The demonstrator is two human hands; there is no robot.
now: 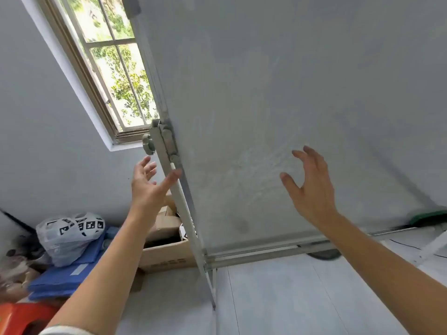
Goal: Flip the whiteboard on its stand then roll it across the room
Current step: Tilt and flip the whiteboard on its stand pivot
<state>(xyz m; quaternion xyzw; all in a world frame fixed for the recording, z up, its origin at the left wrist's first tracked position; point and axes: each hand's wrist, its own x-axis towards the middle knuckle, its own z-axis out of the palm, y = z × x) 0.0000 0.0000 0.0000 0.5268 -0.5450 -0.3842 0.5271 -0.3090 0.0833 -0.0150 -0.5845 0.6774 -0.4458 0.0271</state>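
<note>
The whiteboard (278, 93) fills the upper right of the head view, its grey-white surface facing me. Its left edge runs along a metal stand post (183, 209) with a round locking knob (148, 144) at the pivot. My left hand (147, 182) is open, fingers spread, just left of the post below the knob; its thumb overlaps the post, contact unclear. My right hand (309, 187) is open in front of the board's lower middle, fingers curled slightly, holding nothing. The tray rail (266, 252) runs along the board's bottom edge.
A window (113, 68) is behind the board's left edge. On the floor at left lie a cardboard box (167, 257), a plastic bag of marked cubes (70, 233), blue folders (63, 276) and an orange stool (21, 315). Pale floor (290, 298) stretches below the board.
</note>
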